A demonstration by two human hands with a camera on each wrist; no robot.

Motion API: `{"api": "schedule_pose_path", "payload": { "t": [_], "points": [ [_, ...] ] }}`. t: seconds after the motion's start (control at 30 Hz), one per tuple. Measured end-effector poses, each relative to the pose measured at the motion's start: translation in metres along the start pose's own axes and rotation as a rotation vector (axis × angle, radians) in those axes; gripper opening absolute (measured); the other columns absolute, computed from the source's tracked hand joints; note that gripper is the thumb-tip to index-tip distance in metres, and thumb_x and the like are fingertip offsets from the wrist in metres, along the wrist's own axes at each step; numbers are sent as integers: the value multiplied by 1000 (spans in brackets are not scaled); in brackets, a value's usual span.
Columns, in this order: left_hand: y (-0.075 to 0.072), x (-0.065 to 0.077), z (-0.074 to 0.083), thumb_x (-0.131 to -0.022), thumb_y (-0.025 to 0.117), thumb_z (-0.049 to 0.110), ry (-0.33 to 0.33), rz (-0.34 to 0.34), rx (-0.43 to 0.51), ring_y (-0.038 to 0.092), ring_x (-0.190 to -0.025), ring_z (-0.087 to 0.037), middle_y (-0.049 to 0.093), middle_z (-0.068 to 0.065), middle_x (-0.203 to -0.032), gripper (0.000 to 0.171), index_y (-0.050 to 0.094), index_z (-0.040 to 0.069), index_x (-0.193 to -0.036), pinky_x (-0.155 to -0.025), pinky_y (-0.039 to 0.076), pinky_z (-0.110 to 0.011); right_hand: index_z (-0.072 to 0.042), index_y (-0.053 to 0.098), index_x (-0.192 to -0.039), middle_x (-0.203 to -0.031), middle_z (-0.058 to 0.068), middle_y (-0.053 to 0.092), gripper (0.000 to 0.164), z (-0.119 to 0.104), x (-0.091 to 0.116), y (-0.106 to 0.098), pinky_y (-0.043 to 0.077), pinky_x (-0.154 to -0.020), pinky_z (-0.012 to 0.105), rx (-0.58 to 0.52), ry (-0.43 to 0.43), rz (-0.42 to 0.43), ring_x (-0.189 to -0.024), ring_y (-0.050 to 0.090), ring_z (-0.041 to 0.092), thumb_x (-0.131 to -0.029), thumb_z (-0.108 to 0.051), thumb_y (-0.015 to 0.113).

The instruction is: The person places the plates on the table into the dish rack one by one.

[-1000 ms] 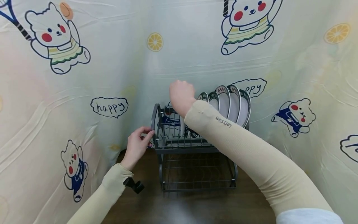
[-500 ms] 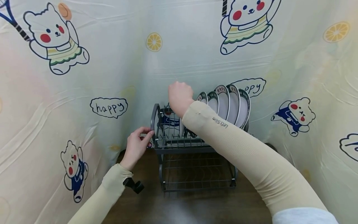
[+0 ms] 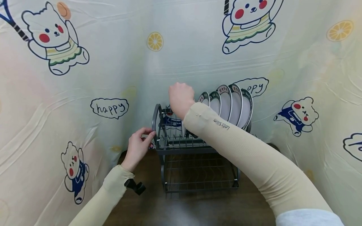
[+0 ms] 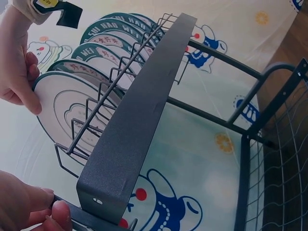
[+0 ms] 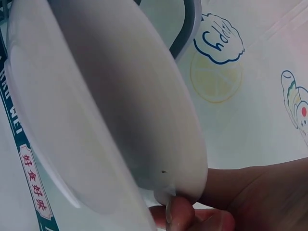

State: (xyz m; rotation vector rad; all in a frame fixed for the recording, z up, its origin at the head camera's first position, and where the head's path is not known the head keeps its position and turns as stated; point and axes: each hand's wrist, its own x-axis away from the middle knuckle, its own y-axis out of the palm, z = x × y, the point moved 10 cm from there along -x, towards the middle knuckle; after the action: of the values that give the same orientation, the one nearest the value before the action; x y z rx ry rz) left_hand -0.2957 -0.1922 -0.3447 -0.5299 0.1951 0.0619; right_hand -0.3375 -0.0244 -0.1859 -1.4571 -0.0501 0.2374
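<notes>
A dark grey two-tier dish rack stands against the cloth. My left hand pinches its left side frame between thumb and fingers; the left wrist view shows this hand low at the corner. Over the upper tier, my right hand grips the rim of a white plate with a green edge. That plate leans upright in the wire slots, the leftmost in a row of plates. From the right wrist, its pale underside and the pinching fingers are visible. My right forearm hides part of the row in the head view.
The rack's lower wire tier sits on a dark brown wooden surface. Patterned cloth with bears and orange slices hangs behind and on both sides. A black camera mount is strapped to my left wrist.
My right hand and forearm have shifted slightly left. My left hand keeps its place on the rack frame. The head view has moved a little.
</notes>
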Motion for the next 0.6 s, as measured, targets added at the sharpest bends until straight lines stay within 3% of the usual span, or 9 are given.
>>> {"api": "schedule_pose_path", "payload": {
  "t": [0.13,0.3,0.6],
  "points": [
    [0,0,0,-106,63,24,-3,-5,-2,63,-63,-16,67,-18,-109,24,68,4,-117,-54,50,-25,-11,74,-114,-88,0,67,20,2,0,0,45,-50,20,-2,15,-4,-66,59,9,-107,-15,56],
    [0,0,-1,-106,63,24,-9,-6,-4,63,-63,-17,66,-18,-110,24,69,5,-118,-55,51,-25,-12,74,-114,-88,-1,68,21,0,2,-3,41,-48,20,11,0,8,-65,56,9,-107,-15,55],
    [0,1,1,-106,63,25,-2,-11,-4,63,-64,-18,66,-19,-112,25,68,4,-118,-55,51,-25,-13,74,-117,-98,1,72,21,-4,6,-13,54,-59,24,11,-28,44,-73,65,10,-106,-15,57]
  ]
}}
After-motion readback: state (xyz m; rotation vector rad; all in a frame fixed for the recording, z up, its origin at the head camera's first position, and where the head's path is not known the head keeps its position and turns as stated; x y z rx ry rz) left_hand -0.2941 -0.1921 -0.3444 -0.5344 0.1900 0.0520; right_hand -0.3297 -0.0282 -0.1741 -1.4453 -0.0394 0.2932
